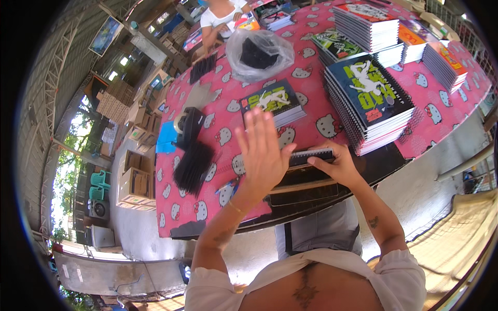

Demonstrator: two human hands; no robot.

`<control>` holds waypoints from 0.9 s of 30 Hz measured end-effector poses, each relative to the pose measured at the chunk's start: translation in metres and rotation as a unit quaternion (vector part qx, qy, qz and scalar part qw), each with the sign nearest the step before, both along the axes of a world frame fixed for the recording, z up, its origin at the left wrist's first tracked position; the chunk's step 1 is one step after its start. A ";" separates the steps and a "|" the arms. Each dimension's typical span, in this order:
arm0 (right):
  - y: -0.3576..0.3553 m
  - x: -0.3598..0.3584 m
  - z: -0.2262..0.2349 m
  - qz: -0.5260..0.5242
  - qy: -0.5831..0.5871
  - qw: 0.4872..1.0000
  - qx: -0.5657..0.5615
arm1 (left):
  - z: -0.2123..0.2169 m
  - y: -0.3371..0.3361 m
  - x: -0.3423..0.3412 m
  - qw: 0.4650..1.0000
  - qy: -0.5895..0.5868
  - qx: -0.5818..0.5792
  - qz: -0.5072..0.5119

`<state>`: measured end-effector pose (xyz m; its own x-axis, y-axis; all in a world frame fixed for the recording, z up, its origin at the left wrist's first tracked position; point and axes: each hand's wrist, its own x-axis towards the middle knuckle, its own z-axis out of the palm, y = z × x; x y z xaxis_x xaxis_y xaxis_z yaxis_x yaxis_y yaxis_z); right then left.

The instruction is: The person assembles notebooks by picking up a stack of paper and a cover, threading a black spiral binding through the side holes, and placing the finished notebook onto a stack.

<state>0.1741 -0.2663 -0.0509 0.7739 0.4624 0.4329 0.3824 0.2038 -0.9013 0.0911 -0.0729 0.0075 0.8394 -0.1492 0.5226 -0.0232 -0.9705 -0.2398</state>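
Note:
At the table's near edge, my right hand (334,165) grips a spiral-bound notebook (313,154), seen nearly edge-on with its dark binding up. My left hand (261,155) is raised at the notebook's left end, fingers stretched out and holding nothing; whether its thumb touches the notebook I cannot tell. Beyond the left hand lies a short stack of dark-covered notebooks (275,101) with green lettering and a white figure. To the right of my hands rises a tall stack of similar spiral notebooks (368,96).
A bundle of thin black strands (194,166) and a tape dispenser (190,126) are on the left. Farther off stands a clear plastic bag (280,59) with black contents. More notebook stacks (365,26) fill the far right. Across the pink patterned tablecloth (223,136), a person (220,20) handles a notebook.

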 end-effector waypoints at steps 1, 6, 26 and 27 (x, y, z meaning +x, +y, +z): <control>0.001 -0.002 -0.004 0.000 0.031 0.999 0.011 | -0.012 -0.005 -0.015 0.996 0.078 0.001 -0.038; 0.009 -0.003 -0.003 -0.008 0.012 1.000 -0.002 | 0.014 -0.006 0.008 0.997 0.074 0.032 -0.017; -0.004 0.000 0.008 0.050 -0.042 0.995 -0.081 | -0.030 -0.010 -0.010 0.989 0.040 -0.035 -0.138; 0.000 -0.002 0.011 0.050 -0.047 0.994 -0.085 | -0.043 -0.012 -0.023 0.982 0.038 -0.053 -0.180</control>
<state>0.1718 -0.2667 -0.0403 0.6804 0.6071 0.4105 0.4520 0.0933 -0.8871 0.0677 -0.0848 -0.0353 0.7799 -0.3907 0.4889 -0.3828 -0.9158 -0.1212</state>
